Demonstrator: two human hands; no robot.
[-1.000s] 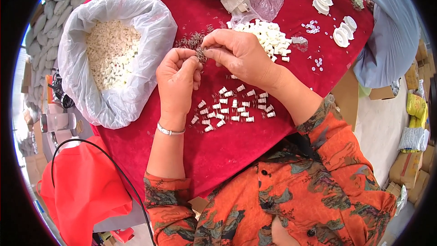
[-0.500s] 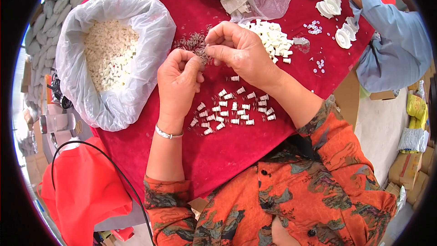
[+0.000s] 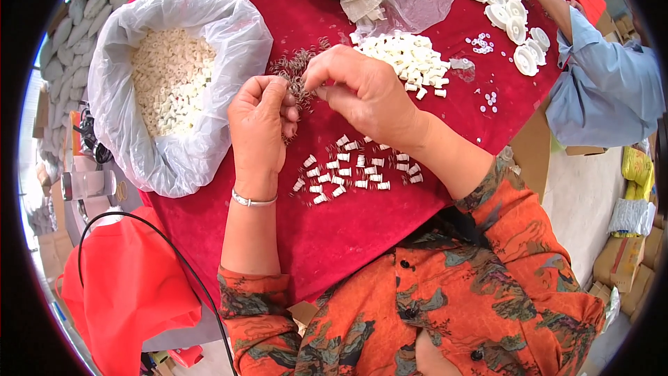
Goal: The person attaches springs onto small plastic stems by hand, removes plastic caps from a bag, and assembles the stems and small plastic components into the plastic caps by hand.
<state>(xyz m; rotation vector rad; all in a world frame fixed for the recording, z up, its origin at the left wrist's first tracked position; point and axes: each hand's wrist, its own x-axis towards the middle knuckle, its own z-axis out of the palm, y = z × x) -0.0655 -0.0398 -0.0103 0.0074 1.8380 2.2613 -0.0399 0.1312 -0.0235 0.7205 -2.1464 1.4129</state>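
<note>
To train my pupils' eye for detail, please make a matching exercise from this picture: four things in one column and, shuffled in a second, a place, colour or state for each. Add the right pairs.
Column one
1. Loose springs
2. Bag
3. Bracelet
4. Discs

Column two
A. Silver, worn just below the left hand
B. White, at the upper right of the red cloth
C. Thin and coiled, heaped near the right hand
D. Open, with many small cream pieces inside

Right pairs: 1-C, 2-D, 3-A, 4-B
</note>
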